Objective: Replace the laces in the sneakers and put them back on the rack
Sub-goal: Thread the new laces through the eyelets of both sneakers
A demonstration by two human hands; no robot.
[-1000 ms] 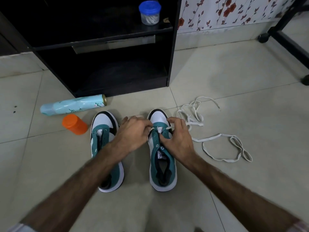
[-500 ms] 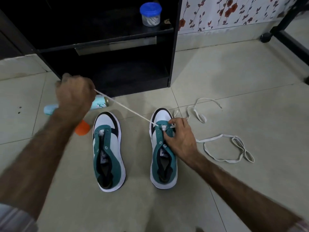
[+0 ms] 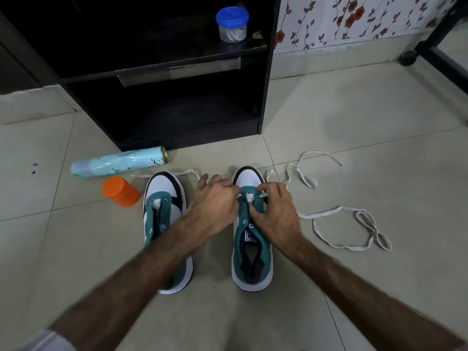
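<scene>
A pale blue spray can (image 3: pixel 119 162) lies on its side on the tiled floor (image 3: pixel 354 117), its gold-rimmed end pointing right. Just near of it an orange container (image 3: pixel 120 192) lies tipped over, close to the can but apart from it. On a far upper shelf stands a small clear jar with a blue lid (image 3: pixel 232 24), holding something white. At the far right, wallpaper with red flowers and dark leaves (image 3: pixel 354 19) covers the wall, and a black frame on a caster wheel (image 3: pixel 408 58) stands on the floor beside it.
</scene>
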